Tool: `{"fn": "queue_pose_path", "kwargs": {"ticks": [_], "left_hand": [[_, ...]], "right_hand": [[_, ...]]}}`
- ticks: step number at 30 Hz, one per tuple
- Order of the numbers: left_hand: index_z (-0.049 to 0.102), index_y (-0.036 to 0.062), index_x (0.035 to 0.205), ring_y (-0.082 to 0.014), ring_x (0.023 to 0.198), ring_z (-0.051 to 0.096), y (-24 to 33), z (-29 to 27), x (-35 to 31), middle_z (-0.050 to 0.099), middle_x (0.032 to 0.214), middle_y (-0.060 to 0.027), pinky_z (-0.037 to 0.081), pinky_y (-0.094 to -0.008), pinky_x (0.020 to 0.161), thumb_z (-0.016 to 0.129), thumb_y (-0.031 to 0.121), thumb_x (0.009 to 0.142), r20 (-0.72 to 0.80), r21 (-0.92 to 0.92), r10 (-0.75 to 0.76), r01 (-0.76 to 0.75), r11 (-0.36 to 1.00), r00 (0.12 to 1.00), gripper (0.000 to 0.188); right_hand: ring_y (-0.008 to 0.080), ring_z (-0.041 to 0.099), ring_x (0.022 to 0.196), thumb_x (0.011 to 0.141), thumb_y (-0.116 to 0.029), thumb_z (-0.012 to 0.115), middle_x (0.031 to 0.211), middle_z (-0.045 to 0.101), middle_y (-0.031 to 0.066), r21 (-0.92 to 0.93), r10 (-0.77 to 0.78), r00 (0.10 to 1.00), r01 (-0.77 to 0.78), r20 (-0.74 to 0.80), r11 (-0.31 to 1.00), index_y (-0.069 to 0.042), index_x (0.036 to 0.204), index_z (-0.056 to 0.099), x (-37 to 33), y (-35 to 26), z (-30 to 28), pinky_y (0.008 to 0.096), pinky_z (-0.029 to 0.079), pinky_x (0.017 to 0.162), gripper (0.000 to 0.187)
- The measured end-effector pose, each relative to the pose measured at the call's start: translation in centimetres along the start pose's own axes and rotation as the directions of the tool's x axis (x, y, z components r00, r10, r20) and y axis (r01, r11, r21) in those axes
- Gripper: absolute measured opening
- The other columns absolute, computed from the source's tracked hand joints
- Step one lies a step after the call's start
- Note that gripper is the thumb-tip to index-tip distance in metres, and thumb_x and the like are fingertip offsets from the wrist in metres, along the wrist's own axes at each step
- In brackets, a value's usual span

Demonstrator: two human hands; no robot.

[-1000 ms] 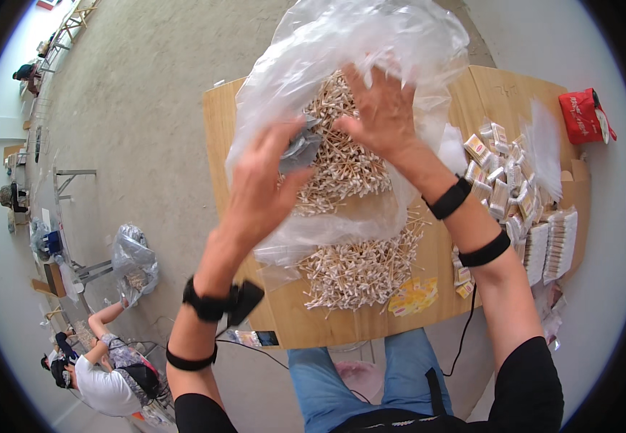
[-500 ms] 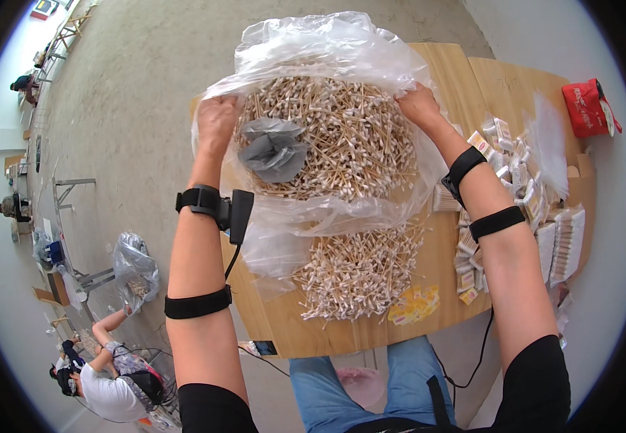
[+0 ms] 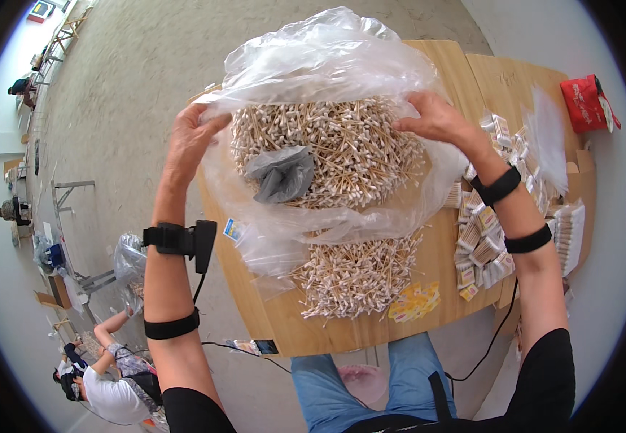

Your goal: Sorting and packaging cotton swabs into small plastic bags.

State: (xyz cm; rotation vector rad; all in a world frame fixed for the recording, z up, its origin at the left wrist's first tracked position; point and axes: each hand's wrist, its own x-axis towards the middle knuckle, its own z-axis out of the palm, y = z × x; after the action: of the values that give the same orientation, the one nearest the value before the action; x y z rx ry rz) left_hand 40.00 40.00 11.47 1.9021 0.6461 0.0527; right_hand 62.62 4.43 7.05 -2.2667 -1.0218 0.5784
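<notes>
A large clear plastic bag [image 3: 327, 58] lies spread on the wooden table, its far side bunched up. Inside it is a big heap of wooden-stick cotton swabs [image 3: 356, 155], with a crumpled grey plastic bag [image 3: 282, 173] resting on the heap's left part. My left hand [image 3: 194, 137] is at the bag's left edge, thumb and fingers apart. At the opposite edge, my right hand [image 3: 439, 121] has its thumb away from its bent fingers, the fingertips partly against the plastic. A second pile of loose swabs [image 3: 356, 278] lies nearer me, outside the bag.
Many small packs of swabs [image 3: 482, 242] crowd the table's right side. Yellow labels [image 3: 414, 302] lie by its front edge. Clear plastic sleeves [image 3: 547, 137] and a red pouch [image 3: 583, 105] are at the far right. A person in a white shirt [image 3: 114, 393] works at the lower left.
Both hands have loosened from the bag's rim and moved slightly apart and nearer me. The far plastic has sagged over the heap's back; the grey bag has shifted. A blue-and-white packet now shows on the left.
</notes>
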Motion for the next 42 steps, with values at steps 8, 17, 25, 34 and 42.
{"fn": "queue_pose_path", "kwargs": {"ticks": [8,17,25,34,42], "left_hand": [[0.068,0.002,0.117,-0.0126,0.094,0.068,0.4,2.0,2.1,0.072,0.106,-0.006,0.056,-0.0289,0.086,0.06,0.015,0.102,-0.144,-0.652,0.054,-0.136,0.746,0.988,0.021],[0.065,0.0027,0.115,-0.0085,0.08,0.064,3.7,1.2,2.8,0.069,0.094,-0.0007,0.056,-0.0272,0.073,0.053,0.019,0.106,-0.082,-0.822,0.065,-0.105,0.56,0.994,0.022],[0.065,0.006,0.111,-0.0067,0.066,0.056,1.7,-1.8,4.3,0.064,0.082,0.0028,0.048,-0.0248,0.058,0.056,0.018,0.104,-0.454,-0.65,-0.125,-0.232,0.723,0.882,0.016],[0.062,0.0024,0.125,-0.0276,0.111,0.059,-0.7,0.3,1.2,0.062,0.119,-0.0183,0.048,-0.0392,0.095,0.073,0.014,0.089,-0.584,0.464,0.384,-0.094,0.881,0.715,0.04],[0.065,0.0024,0.12,-0.0332,0.123,0.056,-0.3,2.9,-9.8,0.06,0.13,-0.0159,0.047,-0.0414,0.101,0.078,0.002,0.078,-0.23,0.736,0.635,-0.295,0.609,0.737,0.045]], "right_hand": [[0.0382,0.037,0.136,0.067,-0.041,0.088,0.135,0.048,0.0159,-0.608,-0.37,0.799,0.007,-0.475,0.794,-0.018,0.14,0.049,1.8,-8.4,-0.3,0.0643,0.029,0.111,0.086],[0.0299,0.047,0.136,0.084,-0.034,0.075,0.131,0.062,0.0148,-0.394,-0.204,0.926,0.066,-0.318,0.917,-0.022,0.148,0.048,5.5,-6.3,-1.0,0.0622,0.025,0.116,0.07],[0.0121,0.06,0.057,0.095,-0.021,0.065,0.065,0.062,0.0006,0.478,0.085,0.99,-0.021,-0.114,0.878,-0.004,0.097,0.072,4.1,-4.7,-2.4,0.0299,0.05,0.057,0.018],[0.032,0.043,0.133,0.088,-0.031,0.071,0.134,0.053,0.011,-0.489,-0.194,0.795,-0.144,-0.575,0.86,-0.017,0.139,0.057,1.9,-6.5,1.2,0.0605,0.031,0.109,0.054],[0.0316,0.034,0.142,0.08,-0.025,0.078,0.14,0.05,0.0088,-0.566,-0.448,0.865,0.258,-0.226,0.783,-0.017,0.126,0.064,-5.3,-8.1,4.7,0.0634,0.014,0.119,0.049]]}}
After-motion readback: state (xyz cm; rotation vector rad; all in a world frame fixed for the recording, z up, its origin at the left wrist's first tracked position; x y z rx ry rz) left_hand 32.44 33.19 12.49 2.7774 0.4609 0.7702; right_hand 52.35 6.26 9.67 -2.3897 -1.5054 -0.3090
